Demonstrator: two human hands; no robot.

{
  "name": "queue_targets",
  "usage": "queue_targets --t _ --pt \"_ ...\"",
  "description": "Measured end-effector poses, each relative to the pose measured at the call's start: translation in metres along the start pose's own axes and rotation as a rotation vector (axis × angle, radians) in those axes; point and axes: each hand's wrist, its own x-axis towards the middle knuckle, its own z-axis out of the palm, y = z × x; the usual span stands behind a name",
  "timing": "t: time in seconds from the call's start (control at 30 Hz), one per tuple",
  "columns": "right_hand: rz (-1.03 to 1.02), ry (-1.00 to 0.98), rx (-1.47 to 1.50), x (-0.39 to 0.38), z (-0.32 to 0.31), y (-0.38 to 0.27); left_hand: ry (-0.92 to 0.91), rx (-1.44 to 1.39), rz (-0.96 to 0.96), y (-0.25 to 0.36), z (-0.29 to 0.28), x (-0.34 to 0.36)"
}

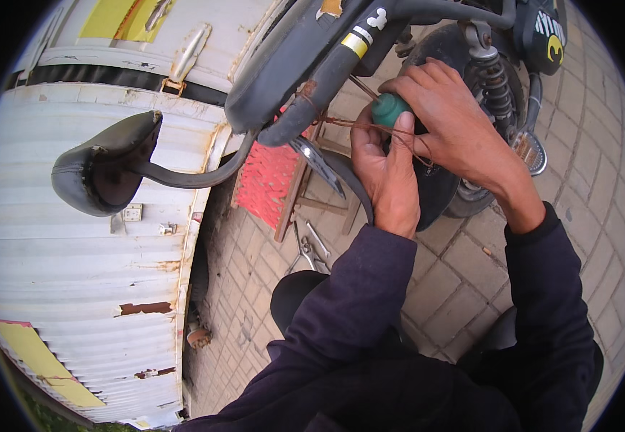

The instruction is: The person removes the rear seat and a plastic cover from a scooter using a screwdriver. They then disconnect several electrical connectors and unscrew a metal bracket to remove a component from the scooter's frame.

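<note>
A screwdriver with a rounded green handle (389, 110) and a thin metal shaft points up and left toward the black bodywork of a two-wheeler (284, 65). My right hand (448, 115) is closed on the handle, its fingers bent over the top. Just below, my left hand (390, 180) is curled with the thumb up against the handle's lower side; what its fingers hold is partly hidden. Reddish-brown wires (348, 123) run from the bodywork across both hands and end in a loose loop by my right wrist.
A mirror (104, 169) on a curved stalk juts out left. Behind it stands a rusty white corrugated metal wall (75, 259). A stool with a red woven seat (266, 180) is beneath the bodywork. Pliers (307, 252) and a wrench (318, 237) lie on the paving. A spring shock absorber (496, 86) is at right.
</note>
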Motion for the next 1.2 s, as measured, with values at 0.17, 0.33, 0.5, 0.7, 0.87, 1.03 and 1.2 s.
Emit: queue_targets --t 0.17,0.33,0.5,0.7,0.87,1.03,1.2 --pt "0.043 0.046 -0.050 0.001 0.008 -0.004 0.001 -0.010 0.037 -0.002 0.000 0.000" --pt "0.035 0.122 -0.140 0.000 0.013 -0.009 -0.002 0.036 0.040 -0.002 -0.003 0.001" --pt "-0.007 -0.017 -0.002 0.003 -0.002 -0.003 0.022 -0.032 0.034 -0.001 0.003 0.000" --pt "0.020 0.122 -0.251 0.003 0.014 -0.014 0.043 0.075 0.000 -0.001 -0.003 0.001" --pt "-0.052 0.060 -0.013 0.003 0.002 -0.006 0.049 -0.001 0.004 0.000 0.001 0.000" --pt "0.000 0.075 -0.144 0.004 0.007 -0.009 0.047 -0.007 0.010 0.000 0.001 0.000" --pt "0.021 0.101 -0.156 0.000 0.013 -0.012 0.057 0.076 0.007 0.000 -0.001 0.001"
